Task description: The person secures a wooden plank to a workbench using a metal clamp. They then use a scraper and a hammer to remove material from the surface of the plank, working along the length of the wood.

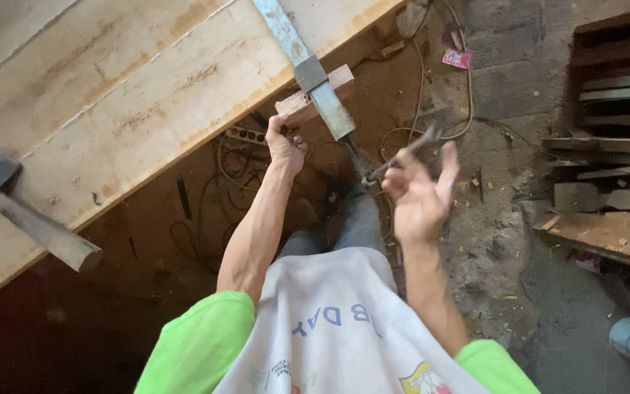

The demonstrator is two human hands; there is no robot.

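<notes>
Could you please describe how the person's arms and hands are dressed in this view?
Both hands, the left hand and the right hand, are bare, without gloves. The forearms are uncovered; short bright-green sleeves end above the elbows, under a white apron with blue lettering.

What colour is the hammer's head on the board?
Dark grey, on the hammer lying on the wooden board; head view.

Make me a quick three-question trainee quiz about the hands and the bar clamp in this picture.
1. True or false: the left hand grips the small wooden block under the grey metal bar clamp.
2. What does the right hand touch? A) the clamp's thin metal screw handle B) the wooden-handled hammer
3. The hammer lies on the ____ boards.

Key: 1 true; 2 A; 3 wooden.
</notes>
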